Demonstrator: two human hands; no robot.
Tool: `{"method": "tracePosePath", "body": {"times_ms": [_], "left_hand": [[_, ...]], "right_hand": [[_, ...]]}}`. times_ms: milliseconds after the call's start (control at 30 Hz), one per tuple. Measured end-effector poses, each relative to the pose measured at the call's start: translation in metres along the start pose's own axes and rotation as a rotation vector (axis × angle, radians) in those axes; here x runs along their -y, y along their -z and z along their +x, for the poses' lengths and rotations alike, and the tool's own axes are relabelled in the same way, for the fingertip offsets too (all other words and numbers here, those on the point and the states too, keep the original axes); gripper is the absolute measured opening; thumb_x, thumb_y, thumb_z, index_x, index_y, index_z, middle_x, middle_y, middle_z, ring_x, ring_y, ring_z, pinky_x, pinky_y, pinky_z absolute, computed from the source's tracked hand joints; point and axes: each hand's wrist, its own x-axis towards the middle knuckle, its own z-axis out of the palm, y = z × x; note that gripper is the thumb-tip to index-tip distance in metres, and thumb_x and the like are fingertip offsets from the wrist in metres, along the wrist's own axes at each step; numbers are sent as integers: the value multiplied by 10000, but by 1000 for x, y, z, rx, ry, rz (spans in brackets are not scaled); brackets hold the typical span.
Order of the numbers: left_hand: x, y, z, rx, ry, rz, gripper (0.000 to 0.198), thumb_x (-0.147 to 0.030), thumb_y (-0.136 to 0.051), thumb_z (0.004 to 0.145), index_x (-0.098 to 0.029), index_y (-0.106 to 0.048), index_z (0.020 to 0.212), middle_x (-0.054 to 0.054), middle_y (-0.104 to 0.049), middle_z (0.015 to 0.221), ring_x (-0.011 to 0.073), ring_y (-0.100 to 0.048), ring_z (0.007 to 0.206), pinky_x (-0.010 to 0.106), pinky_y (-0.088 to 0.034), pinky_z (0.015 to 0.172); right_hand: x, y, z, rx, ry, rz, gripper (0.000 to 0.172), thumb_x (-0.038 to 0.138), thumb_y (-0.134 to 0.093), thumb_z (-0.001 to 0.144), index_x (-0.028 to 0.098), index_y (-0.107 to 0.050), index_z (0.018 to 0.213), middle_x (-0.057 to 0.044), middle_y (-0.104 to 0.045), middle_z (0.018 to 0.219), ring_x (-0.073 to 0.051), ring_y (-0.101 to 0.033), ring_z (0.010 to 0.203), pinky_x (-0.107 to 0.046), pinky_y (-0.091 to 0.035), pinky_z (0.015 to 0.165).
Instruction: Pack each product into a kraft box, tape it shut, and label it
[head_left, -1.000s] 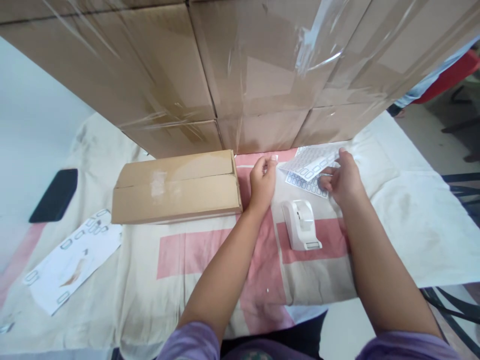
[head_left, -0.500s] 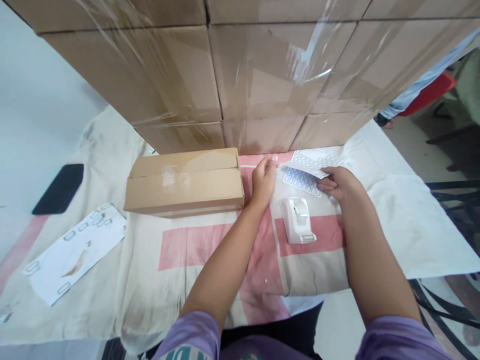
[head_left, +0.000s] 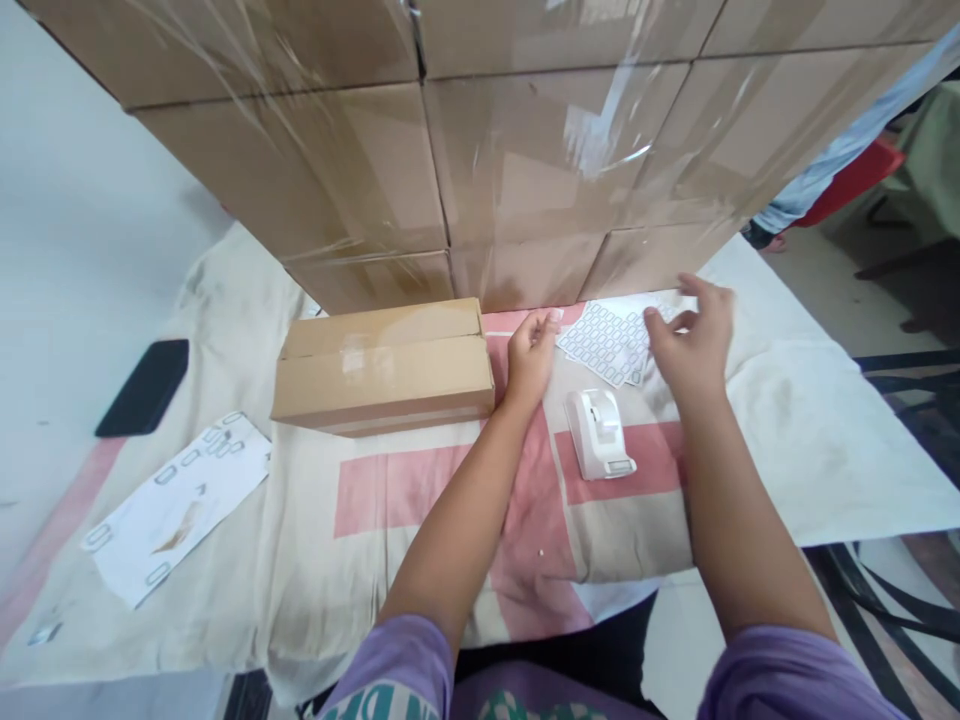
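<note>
Along the left edge of the tabletop, a black phone (head_left: 142,387) lies flat on the bare surface, just off the cream and pink cloth (head_left: 300,560) that covers the rest. Near the front left corner, a white backing sheet (head_left: 180,505) with a few label outlines rests on the cloth. At the centre, a long cardboard box (head_left: 382,368) lies flat, closed, just in front of a wall of film-wrapped cartons (head_left: 487,150) along the far edge. The left hand (head_left: 531,358) sits just beside the box's right end, fingers curled, with thumb and forefinger pinched on a small white label (head_left: 553,315). Right of it, the label sheets (head_left: 604,340) lie near the far edge, with a white dispenser (head_left: 598,433) just in front of them. The right hand (head_left: 694,345) hovers at the sheets' right edge, fingers spread loosely and gripping nothing.
</note>
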Motion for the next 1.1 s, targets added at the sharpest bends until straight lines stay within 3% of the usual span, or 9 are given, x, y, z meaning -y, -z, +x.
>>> {"method": "tracePosePath", "body": {"times_ms": [67, 233, 567, 767, 867, 933, 1000, 1033, 1100], "left_hand": [[1, 1, 1, 54, -32, 56, 397, -588, -663, 936, -207, -607, 842, -4, -635, 831, 136, -574, 797, 252, -449, 786], [6, 2, 1, 147, -73, 214, 379, -550, -771, 863, -201, -649, 948, 3, -664, 895, 135, -581, 823, 252, -453, 791], [8, 4, 2, 174, -96, 252, 415, -567, -791, 841, -203, -653, 985, 9, -667, 902, 138, -590, 835, 261, -463, 804], [2, -6, -6, 197, -160, 305, 369, -522, -776, 875, -208, -647, 1021, 17, -672, 933, 137, -593, 820, 264, -480, 792], [-36, -15, -14, 221, -330, 282, 306, -510, -578, 1017, -221, -651, 950, 36, -704, 937, 146, -632, 857, 289, -498, 819], [-82, -10, -19, 264, -511, 287, 352, -465, -447, 1079, -242, -663, 911, 28, -723, 908, 146, -652, 862, 309, -501, 848], [-135, 12, -21, 279, -693, 457, 277, -418, -529, 1056, -253, -688, 901, -4, -726, 869, 149, -671, 844, 349, -484, 938], [-160, 29, -21, 148, -740, 561, 246, -418, -572, 1036, -261, -696, 894, -18, -724, 841, 160, -671, 841, 383, -463, 999], [-197, 70, -17, -93, -598, 777, 207, -420, -555, 1035, -270, -694, 1068, 17, -751, 1065, 201, -678, 1032, 437, -434, 1084]], "right_hand": [[10, -7, -9, 88, 87, -17, 505, 373, -749, 846, 286, -615, 1325, -53, -658, 1135, -119, -532, 611, -297, -471, 552], [15, -22, -16, 359, 317, -148, 192, 334, -690, 886, 241, -747, 1045, -57, -733, 991, -135, -593, 631, -304, -518, 599], [11, -18, -13, 422, 378, -97, 83, 249, -655, 877, 226, -733, 895, -41, -743, 924, -142, -630, 655, -292, -492, 599], [1, -24, -10, 216, 270, -171, 83, 253, -640, 853, 218, -715, 848, -20, -726, 782, -158, -621, 633, -298, -482, 611], [4, -25, -12, 192, 197, -133, 125, 269, -624, 851, 215, -722, 905, -25, -738, 802, -171, -641, 666, -304, -487, 625], [15, -23, -16, 180, 172, -81, 153, 265, -617, 847, 215, -723, 946, -35, -757, 867, -180, -660, 705, -315, -500, 650], [33, -22, -24, 138, 158, -55, 163, 257, -611, 853, 219, -722, 965, -40, -769, 922, -184, -667, 733, -328, -510, 683], [43, -24, -30, 123, 151, -52, 163, 252, -610, 858, 223, -723, 972, -40, -771, 935, -185, -668, 744, -333, -512, 696], [66, -32, -45, 133, 121, -24, 159, 236, -613, 857, 228, -721, 974, -39, -772, 931, -185, -673, 752, -335, -513, 707]]}}
